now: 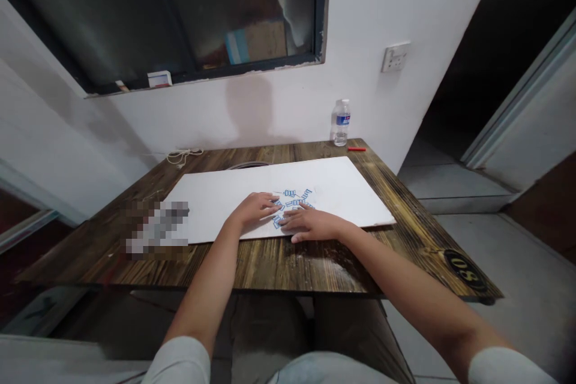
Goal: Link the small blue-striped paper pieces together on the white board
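Several small blue-and-white rectangular pieces [290, 193] lie grouped on a white board [225, 198], too small for me to tell their kind. My left hand [254, 209] rests palm down at the left side of the group, fingers stretched out and touching the nearest pieces. From the right, my right hand [312, 223] reaches over the lower part of the group with its fingers extended and the thumb apart. Both hands cover some of the pieces. Neither hand grips anything that I can see.
The board lies on a dark wooden table [279, 264]. Near the wall stand a plastic water bottle [342, 123] and a red pen-like stick [357, 149]. A pale cord [182, 155] is at the back left. A blurred patch [157, 228] hides the board's left end.
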`<state>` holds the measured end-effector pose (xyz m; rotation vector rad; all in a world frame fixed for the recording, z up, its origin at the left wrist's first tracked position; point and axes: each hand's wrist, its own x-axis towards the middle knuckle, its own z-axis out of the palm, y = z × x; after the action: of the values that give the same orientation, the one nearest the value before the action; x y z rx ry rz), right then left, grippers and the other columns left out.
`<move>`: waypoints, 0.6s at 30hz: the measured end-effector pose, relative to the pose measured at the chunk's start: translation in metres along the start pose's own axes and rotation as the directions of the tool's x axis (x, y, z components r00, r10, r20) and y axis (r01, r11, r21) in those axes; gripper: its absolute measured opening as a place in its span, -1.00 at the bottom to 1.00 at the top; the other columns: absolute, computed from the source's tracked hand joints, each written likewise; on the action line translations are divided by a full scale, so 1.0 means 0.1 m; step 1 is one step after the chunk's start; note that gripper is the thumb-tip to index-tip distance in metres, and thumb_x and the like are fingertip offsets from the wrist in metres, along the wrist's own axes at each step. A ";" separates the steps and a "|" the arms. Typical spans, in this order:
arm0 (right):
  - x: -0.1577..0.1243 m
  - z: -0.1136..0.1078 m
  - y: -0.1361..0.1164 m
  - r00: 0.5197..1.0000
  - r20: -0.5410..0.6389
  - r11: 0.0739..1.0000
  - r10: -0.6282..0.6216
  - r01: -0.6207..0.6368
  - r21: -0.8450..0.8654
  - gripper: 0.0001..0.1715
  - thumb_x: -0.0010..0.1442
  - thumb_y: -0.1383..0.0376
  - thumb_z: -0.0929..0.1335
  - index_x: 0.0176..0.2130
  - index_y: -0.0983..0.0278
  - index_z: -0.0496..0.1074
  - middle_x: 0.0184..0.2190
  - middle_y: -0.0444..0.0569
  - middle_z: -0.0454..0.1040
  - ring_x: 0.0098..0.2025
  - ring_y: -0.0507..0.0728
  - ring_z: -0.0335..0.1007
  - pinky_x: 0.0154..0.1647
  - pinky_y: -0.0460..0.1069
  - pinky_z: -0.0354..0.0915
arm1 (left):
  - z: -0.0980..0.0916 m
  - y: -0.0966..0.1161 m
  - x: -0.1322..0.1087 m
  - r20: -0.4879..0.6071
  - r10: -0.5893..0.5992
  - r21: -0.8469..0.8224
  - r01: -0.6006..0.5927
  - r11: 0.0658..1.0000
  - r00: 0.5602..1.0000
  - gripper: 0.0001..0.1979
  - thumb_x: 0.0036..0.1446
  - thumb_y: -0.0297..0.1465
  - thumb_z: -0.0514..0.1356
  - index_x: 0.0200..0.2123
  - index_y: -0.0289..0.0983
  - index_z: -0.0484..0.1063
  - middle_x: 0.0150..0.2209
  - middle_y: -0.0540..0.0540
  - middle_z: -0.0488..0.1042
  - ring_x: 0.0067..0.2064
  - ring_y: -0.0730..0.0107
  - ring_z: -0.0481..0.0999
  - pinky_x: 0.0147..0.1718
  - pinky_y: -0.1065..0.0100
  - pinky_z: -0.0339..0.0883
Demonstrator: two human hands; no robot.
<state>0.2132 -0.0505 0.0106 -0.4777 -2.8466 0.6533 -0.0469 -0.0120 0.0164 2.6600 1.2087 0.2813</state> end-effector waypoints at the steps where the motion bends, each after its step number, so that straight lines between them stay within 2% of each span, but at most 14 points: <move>1: 0.01 0.03 -0.02 1.000 0.007 1.000 -0.008 0.008 0.003 -0.46 0.28 0.01 0.26 0.21 0.04 0.29 0.25 -0.05 0.26 0.37 0.22 -0.10 0.33 0.28 -0.28 | 0.01 -0.01 0.00 0.005 0.010 -0.002 -0.010 1.000 1.000 -0.67 0.23 -0.11 0.07 -0.11 -0.03 0.57 0.12 0.01 0.44 0.17 0.19 0.35 0.16 0.19 0.14; 5: 0.08 0.14 -0.07 0.999 0.001 0.999 -0.046 0.046 -0.018 -0.34 0.27 -0.04 0.26 0.29 0.03 0.14 0.29 -0.03 0.17 0.40 0.20 -0.21 0.33 0.28 -0.27 | 0.07 -0.03 0.01 -0.003 0.018 0.013 -0.018 1.000 1.000 -0.70 0.21 -0.20 0.12 -0.05 -0.06 0.54 0.15 -0.01 0.40 0.20 0.25 0.32 0.19 0.21 0.10; 8: 0.10 0.16 -0.06 0.998 -0.043 0.998 -0.037 0.035 -0.056 -0.35 0.27 -0.05 0.25 0.27 0.03 0.17 0.30 -0.04 0.15 0.40 0.21 -0.21 0.34 0.28 -0.29 | 0.10 -0.02 0.01 -0.037 0.002 0.023 -0.001 1.000 0.999 -0.65 0.21 -0.20 0.12 0.02 -0.10 0.49 0.17 -0.05 0.38 0.21 0.25 0.31 0.19 0.21 0.10; 12: 0.08 0.12 0.01 0.981 -0.177 0.987 0.079 -0.102 -0.124 -0.38 0.27 -0.02 0.27 0.25 0.08 0.23 0.28 0.00 0.20 0.37 0.24 -0.09 0.33 0.28 -0.22 | 0.10 -0.01 0.00 -0.027 -0.041 0.069 0.043 0.997 0.999 -0.58 0.21 -0.14 0.11 0.10 -0.10 0.43 0.20 -0.09 0.35 0.23 0.20 0.28 0.19 0.17 0.08; 15: 0.05 0.11 0.08 0.969 -0.186 0.959 0.163 -0.200 -0.199 -0.40 0.26 -0.02 0.28 0.21 0.13 0.29 0.24 0.04 0.26 0.34 0.30 -0.02 0.30 0.35 -0.16 | 0.11 -0.04 -0.01 0.002 -0.083 0.074 0.082 0.994 0.997 -0.57 0.20 -0.13 0.13 0.11 -0.06 0.40 0.23 -0.08 0.29 0.26 0.15 0.23 0.20 0.12 0.03; 18: 0.03 0.12 0.15 0.960 -0.196 0.938 0.199 -0.244 -0.245 -0.42 0.25 -0.02 0.28 0.17 0.15 0.34 0.24 0.07 0.26 0.32 0.33 0.02 0.27 0.37 -0.10 | 0.12 -0.06 -0.03 0.027 -0.095 0.041 0.094 0.995 0.995 -0.52 0.16 -0.11 0.17 0.15 -0.03 0.36 0.28 -0.06 0.22 0.29 0.14 0.17 0.23 0.12 -0.02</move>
<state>0.2115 -0.0409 -0.0063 -0.8650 -2.7503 0.2434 -0.0498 -0.0119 0.0034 2.6202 1.3397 0.2047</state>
